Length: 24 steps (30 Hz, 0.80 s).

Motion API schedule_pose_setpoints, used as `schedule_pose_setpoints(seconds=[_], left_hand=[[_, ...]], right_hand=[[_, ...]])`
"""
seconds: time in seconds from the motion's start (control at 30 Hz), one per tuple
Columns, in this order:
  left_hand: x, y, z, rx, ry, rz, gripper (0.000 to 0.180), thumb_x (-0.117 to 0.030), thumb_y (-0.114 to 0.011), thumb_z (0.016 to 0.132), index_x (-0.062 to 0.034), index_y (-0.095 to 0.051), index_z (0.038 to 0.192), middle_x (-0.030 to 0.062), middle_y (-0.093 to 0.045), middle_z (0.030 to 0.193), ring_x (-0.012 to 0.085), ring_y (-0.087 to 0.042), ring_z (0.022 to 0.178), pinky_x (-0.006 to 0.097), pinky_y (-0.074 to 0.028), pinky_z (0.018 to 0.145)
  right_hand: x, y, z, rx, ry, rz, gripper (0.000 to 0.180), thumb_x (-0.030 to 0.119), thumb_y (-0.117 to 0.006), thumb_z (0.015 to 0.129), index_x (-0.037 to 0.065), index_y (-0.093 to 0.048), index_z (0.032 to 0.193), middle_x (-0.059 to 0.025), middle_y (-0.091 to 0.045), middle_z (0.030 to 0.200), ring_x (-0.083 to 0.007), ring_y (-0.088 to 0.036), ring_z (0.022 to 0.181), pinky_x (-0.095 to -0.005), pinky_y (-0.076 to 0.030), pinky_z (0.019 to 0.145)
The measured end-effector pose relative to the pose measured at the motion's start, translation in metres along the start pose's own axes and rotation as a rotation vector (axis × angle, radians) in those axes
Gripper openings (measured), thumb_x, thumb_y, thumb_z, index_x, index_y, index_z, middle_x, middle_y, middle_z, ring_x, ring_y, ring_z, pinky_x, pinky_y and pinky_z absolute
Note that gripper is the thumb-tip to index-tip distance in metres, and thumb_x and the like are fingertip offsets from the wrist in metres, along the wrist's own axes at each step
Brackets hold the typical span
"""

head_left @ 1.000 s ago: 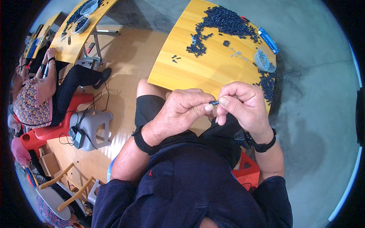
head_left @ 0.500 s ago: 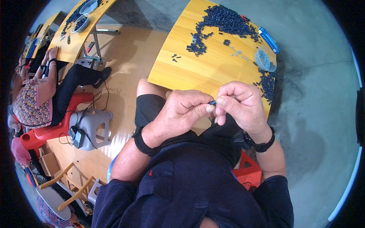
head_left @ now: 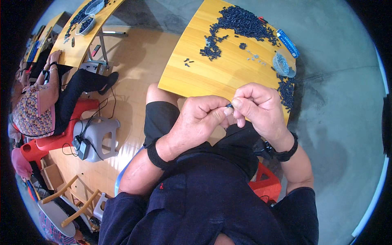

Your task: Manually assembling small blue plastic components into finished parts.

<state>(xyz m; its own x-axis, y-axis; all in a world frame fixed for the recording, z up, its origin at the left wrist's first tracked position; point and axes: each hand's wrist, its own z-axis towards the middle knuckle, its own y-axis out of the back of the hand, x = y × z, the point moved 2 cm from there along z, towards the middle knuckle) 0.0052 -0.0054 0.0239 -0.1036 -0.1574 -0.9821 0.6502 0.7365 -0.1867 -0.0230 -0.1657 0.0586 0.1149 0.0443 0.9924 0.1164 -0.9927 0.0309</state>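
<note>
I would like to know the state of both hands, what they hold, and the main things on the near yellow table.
Small dark part: held at the fingertips, mostly hidden
Left hand: pinching the small dark part
Right hand: pinching at the same part
Dark pieces: loose, heaped and scattered
Silvery pieces: loose, scattered
Clear bowl: uncovered, small pieces inside
Blue box: set down; closed or open, I cannot tell

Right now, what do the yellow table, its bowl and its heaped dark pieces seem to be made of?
Table: wood or wood-look laminate, smooth with a slight sheen; streaks like grain suggest it. Bowl: probably clear plastic, smooth; its wall is see-through. Pieces: perhaps moulded plastic, dark and rather dull; their alike shapes hint at it, but rubber is possible.
</note>
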Motion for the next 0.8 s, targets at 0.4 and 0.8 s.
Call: schedule_pose_setpoints(seconds=[0.4,0.8], left_hand=[[-0.007,0.010,-0.006,0.054,0.145,-0.165,0.013,-0.002,-0.061,0.085,0.0039,-0.065,0.096,0.0071,-0.068,0.081,0.0095,-0.062,0.071,0.022,-0.051,0.065],[-0.013,0.014,-0.010,0.085,0.217,-0.211,0.014,-0.001,-0.061,0.085,0.0033,-0.066,0.097,0.0083,-0.068,0.082,0.0102,-0.064,0.073,0.021,-0.052,0.064]], right_hand=[[0.002,-0.002,0.005,0.082,-0.103,0.051,0.010,0.010,-0.059,0.089,0.001,-0.059,0.085,-0.0018,-0.061,0.068,-0.0042,-0.054,0.052,-0.0168,-0.042,0.045],[0.016,-0.005,0.008,0.170,-0.120,-0.025,0.009,0.008,-0.058,0.089,0.001,-0.060,0.084,-0.0019,-0.061,0.068,-0.0041,-0.055,0.053,-0.0171,-0.043,0.047]])
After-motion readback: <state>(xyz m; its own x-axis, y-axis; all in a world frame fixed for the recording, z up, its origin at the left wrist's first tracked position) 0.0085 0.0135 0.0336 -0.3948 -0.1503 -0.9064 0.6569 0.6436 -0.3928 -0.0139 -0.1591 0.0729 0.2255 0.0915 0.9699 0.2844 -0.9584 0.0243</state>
